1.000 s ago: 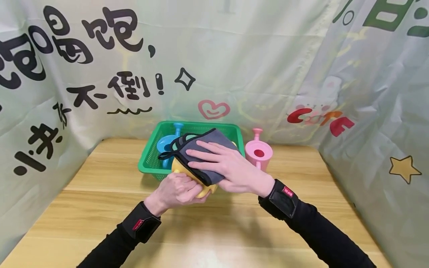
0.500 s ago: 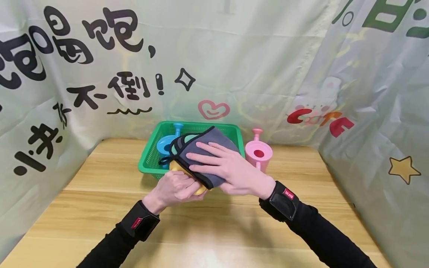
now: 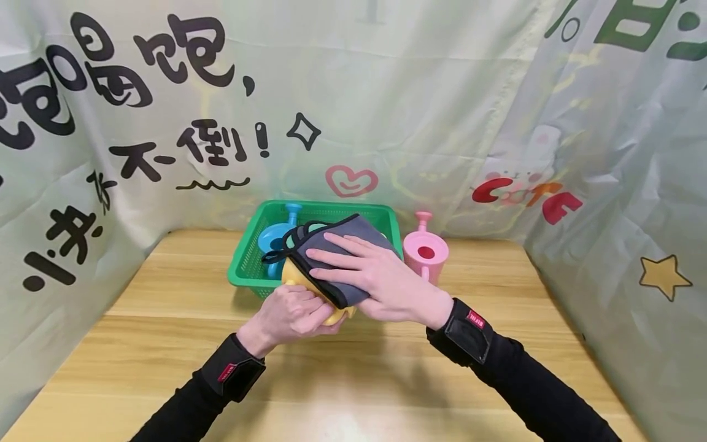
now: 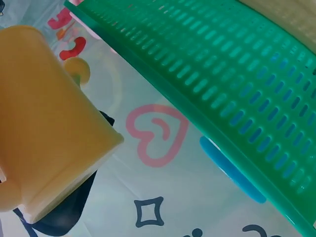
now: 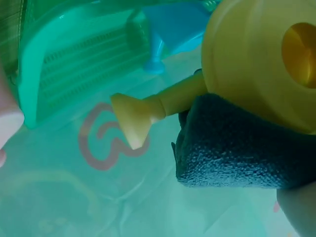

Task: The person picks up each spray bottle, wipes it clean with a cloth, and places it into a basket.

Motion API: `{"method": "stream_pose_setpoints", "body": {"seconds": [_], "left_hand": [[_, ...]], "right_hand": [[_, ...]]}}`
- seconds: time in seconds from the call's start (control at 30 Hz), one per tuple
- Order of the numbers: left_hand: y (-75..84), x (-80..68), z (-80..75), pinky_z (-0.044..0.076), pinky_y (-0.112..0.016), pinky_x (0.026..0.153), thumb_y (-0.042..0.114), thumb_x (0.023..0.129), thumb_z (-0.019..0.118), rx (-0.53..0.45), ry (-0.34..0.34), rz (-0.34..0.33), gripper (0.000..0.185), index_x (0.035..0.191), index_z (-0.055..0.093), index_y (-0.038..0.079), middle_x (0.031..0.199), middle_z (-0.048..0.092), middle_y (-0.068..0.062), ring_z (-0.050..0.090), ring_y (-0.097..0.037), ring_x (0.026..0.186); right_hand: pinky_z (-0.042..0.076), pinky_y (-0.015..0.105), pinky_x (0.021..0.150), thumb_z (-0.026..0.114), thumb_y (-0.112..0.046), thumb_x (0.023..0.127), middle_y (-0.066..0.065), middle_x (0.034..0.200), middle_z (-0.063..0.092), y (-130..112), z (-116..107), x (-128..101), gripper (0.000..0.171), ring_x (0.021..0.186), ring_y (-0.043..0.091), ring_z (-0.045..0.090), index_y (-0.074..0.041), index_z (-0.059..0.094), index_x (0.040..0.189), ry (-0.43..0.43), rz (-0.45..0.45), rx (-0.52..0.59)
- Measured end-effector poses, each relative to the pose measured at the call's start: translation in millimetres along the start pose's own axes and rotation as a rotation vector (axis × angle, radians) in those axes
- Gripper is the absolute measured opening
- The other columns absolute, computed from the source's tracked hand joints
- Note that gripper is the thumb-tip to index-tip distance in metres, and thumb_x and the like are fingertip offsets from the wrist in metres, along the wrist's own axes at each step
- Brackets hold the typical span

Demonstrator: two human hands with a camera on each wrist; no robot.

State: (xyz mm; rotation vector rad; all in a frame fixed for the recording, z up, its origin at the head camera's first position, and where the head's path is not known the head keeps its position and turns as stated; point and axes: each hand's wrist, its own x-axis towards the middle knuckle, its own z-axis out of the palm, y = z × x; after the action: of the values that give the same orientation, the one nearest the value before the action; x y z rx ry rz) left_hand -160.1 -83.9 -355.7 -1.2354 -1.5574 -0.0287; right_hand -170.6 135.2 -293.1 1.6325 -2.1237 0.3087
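Note:
My left hand [image 3: 293, 313] grips a yellow watering can [image 3: 293, 274] from its near left side. Across the can lies a folded grey cloth [image 3: 364, 226] with black edging and a loop. The straight fingers of my right hand [image 3: 381, 279] press flat on this cloth. Seen from the right wrist, the can's round top opening faces the camera, its spout [image 5: 136, 116] points left, and the cloth [image 5: 232, 148] bends along its side. The can's plain side wall [image 4: 44, 113] fills the left of the left wrist view. Hands and cloth hide most of the can in the head view.
Behind the hands stands a green perforated basket [image 3: 243, 270] containing a blue watering can [image 3: 270, 236]. A pink watering can [image 3: 433, 248] stands upright right of the basket on the wooden table [image 3: 182, 307]. A printed curtain [image 3: 442, 123] encloses the back and sides.
Both hands, cloth and yellow can shift slightly back and forth together. Half a second ago the cloth covered more of the can's near left part. The basket and pink can stay put.

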Motion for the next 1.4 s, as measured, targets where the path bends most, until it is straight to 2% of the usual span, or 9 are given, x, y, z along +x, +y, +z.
{"method": "stream_pose_setpoints", "body": {"seconds": [0.23, 0.47, 0.6, 0.7, 0.9, 0.97, 1.13, 1.33, 1.4], "left_hand": [[2.4, 2.4, 2.5, 0.029, -0.018, 0.043, 0.028, 0.093, 0.058, -0.008, 0.014, 0.027, 0.036, 0.061, 0.045, 0.018, 0.049, 0.040, 0.012, 0.039, -0.003, 0.041], [3.3, 0.6, 2.6, 0.036, -0.018, 0.045, 0.030, 0.094, 0.057, 0.000, 0.002, -0.004, 0.029, 0.068, 0.055, 0.017, 0.052, 0.050, 0.011, 0.046, -0.004, 0.044], [3.4, 2.7, 3.9, 0.032, -0.018, 0.043, 0.029, 0.093, 0.058, -0.021, 0.028, 0.006, 0.033, 0.063, 0.048, 0.019, 0.050, 0.042, 0.012, 0.041, -0.003, 0.042], [3.8, 2.8, 4.5, 0.028, -0.017, 0.042, 0.028, 0.094, 0.058, -0.032, 0.032, 0.006, 0.038, 0.061, 0.043, 0.019, 0.049, 0.038, 0.013, 0.037, -0.003, 0.040], [2.9, 0.6, 4.2, 0.034, -0.018, 0.044, 0.030, 0.096, 0.054, -0.011, -0.019, -0.017, 0.033, 0.065, 0.051, 0.018, 0.050, 0.046, 0.011, 0.043, -0.004, 0.042], [1.9, 0.1, 5.0, 0.033, -0.018, 0.044, 0.029, 0.096, 0.055, -0.013, -0.014, -0.015, 0.033, 0.065, 0.051, 0.018, 0.050, 0.045, 0.011, 0.043, -0.004, 0.042], [1.5, 0.7, 6.0, 0.028, -0.017, 0.042, 0.028, 0.094, 0.057, -0.029, 0.028, 0.005, 0.036, 0.062, 0.044, 0.019, 0.050, 0.038, 0.013, 0.037, -0.003, 0.041], [2.3, -1.5, 3.8, 0.032, -0.018, 0.043, 0.029, 0.097, 0.053, -0.018, -0.011, -0.019, 0.034, 0.065, 0.050, 0.018, 0.049, 0.045, 0.012, 0.042, -0.004, 0.041], [2.0, -1.7, 3.4, 0.033, -0.018, 0.043, 0.030, 0.098, 0.053, -0.021, -0.028, -0.032, 0.035, 0.065, 0.051, 0.017, 0.049, 0.046, 0.011, 0.043, -0.004, 0.042]], "right_hand": [[0.036, 0.045, 0.119, 0.050, -0.003, 0.086, 0.004, 0.156, 0.048, 3.2, 0.1, 1.3, 0.059, 0.149, 0.028, 0.039, -0.016, 0.056, 0.143, -0.028, 0.161, 0.097], [0.033, 0.047, 0.121, 0.050, -0.006, 0.083, 0.005, 0.151, 0.053, -2.3, 2.6, -0.9, 0.058, 0.148, 0.035, 0.039, -0.014, 0.059, 0.140, -0.001, -0.007, -0.005], [0.033, 0.048, 0.121, 0.048, -0.005, 0.085, 0.004, 0.154, 0.051, 1.5, 1.1, -4.7, 0.058, 0.149, 0.031, 0.039, -0.014, 0.057, 0.142, 0.000, 0.103, 0.120], [0.033, 0.046, 0.121, 0.048, -0.005, 0.086, 0.005, 0.155, 0.048, 2.9, 0.8, -6.2, 0.058, 0.150, 0.030, 0.038, -0.016, 0.056, 0.143, -0.008, 0.152, 0.142], [0.033, 0.047, 0.121, 0.052, -0.004, 0.083, 0.005, 0.151, 0.053, -3.1, 1.9, -7.3, 0.060, 0.148, 0.034, 0.039, -0.014, 0.058, 0.141, 0.010, 0.020, 0.001], [0.032, 0.047, 0.121, 0.051, -0.005, 0.083, 0.004, 0.151, 0.053, -2.0, 2.0, -7.7, 0.059, 0.148, 0.033, 0.039, -0.014, 0.058, 0.141, 0.010, 0.027, 0.017], [0.033, 0.045, 0.121, 0.047, -0.003, 0.085, 0.005, 0.155, 0.049, 4.6, 2.7, -11.1, 0.060, 0.149, 0.031, 0.039, -0.015, 0.055, 0.143, -0.005, 0.144, 0.135], [0.035, 0.047, 0.119, 0.053, -0.005, 0.083, 0.006, 0.149, 0.055, -3.1, 5.2, -9.0, 0.058, 0.146, 0.035, 0.043, -0.014, 0.059, 0.139, 0.039, 0.018, -0.022], [0.033, 0.047, 0.120, 0.053, -0.005, 0.083, 0.005, 0.150, 0.055, -1.9, 5.6, -8.6, 0.058, 0.147, 0.034, 0.042, -0.014, 0.059, 0.140, 0.032, 0.016, -0.018]]}}
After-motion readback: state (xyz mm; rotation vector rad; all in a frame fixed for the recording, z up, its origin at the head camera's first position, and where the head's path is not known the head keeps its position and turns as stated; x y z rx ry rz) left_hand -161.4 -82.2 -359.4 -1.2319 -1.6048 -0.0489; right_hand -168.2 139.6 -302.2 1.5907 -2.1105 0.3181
